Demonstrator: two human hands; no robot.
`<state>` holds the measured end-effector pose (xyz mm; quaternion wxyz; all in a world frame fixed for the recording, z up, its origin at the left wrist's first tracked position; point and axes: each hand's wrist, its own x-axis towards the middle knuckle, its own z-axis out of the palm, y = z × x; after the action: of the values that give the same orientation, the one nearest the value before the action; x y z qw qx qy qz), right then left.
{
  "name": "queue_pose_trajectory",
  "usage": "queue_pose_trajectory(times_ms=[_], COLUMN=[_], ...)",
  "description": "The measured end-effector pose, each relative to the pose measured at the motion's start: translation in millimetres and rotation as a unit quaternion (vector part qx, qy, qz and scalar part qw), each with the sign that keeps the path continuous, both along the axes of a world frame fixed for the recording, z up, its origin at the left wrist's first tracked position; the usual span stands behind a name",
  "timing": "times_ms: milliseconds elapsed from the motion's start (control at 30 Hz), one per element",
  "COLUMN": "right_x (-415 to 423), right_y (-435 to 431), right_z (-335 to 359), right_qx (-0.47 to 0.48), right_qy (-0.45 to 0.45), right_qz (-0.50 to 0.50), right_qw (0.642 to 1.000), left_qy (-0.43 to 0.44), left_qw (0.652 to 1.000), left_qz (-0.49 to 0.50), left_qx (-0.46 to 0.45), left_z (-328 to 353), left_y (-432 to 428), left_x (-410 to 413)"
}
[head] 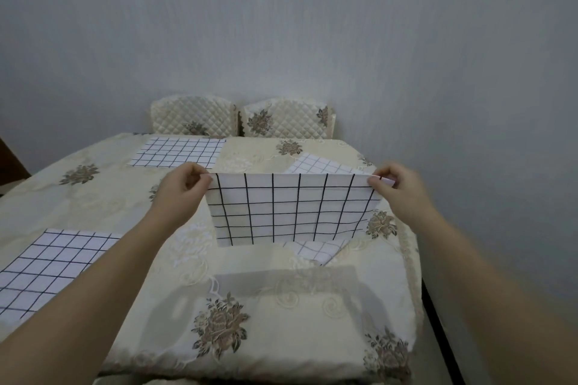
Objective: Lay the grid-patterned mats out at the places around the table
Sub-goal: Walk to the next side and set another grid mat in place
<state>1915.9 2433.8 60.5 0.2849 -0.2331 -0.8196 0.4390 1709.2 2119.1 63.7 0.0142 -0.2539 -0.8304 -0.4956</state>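
Grid-patterned mat (291, 209), white with dark lines, hangs in the air over the right side of a table (119, 197) covered in cream floral cloth. The person's left hand (183, 187) pinches its top left corner, and the right hand (400, 189) pinches its top right corner. A second mat (322, 166) lies partly hidden behind it. A far mat (178, 152) and a near mat (53, 269) lie flat on the left. Quilted chairs (286, 119) stand at the table's far edge.

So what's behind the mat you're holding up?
Another grid mat lying on the tablecloth. Only its far and near corners peek out; the held mat covers its middle.
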Motion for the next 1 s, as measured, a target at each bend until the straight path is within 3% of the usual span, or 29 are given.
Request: queue_pose_trajectory(times_ms=[133, 300, 533, 1000], right_x=[9.6, 16.7, 21.6, 13.1], right_y=[-15.2, -22.8, -16.7, -10.1], right_z=[0.9, 3.9, -14.0, -121.4], right_qx=[-0.039, -0.031, -0.072, -0.171], right_qy=[0.042, 0.053, 0.013, -0.216], right_qz=[-0.012, -0.014, -0.034, -0.033], right_qw=[0.998, 0.998, 0.997, 0.961], left_qy=[-0.116, -0.132, -0.165, -0.298], left_qw=[0.985, 0.981, 0.979, 0.953], left_qz=[0.005, -0.002, -0.007, 0.038], left_qx=[0.129, 0.145, 0.116, -0.029], left_z=[0.2, 1.0, -12.7, -133.1], left_y=[-10.1, -15.6, -11.9, -6.8], left_x=[9.1, 19.3, 16.1, -7.9])
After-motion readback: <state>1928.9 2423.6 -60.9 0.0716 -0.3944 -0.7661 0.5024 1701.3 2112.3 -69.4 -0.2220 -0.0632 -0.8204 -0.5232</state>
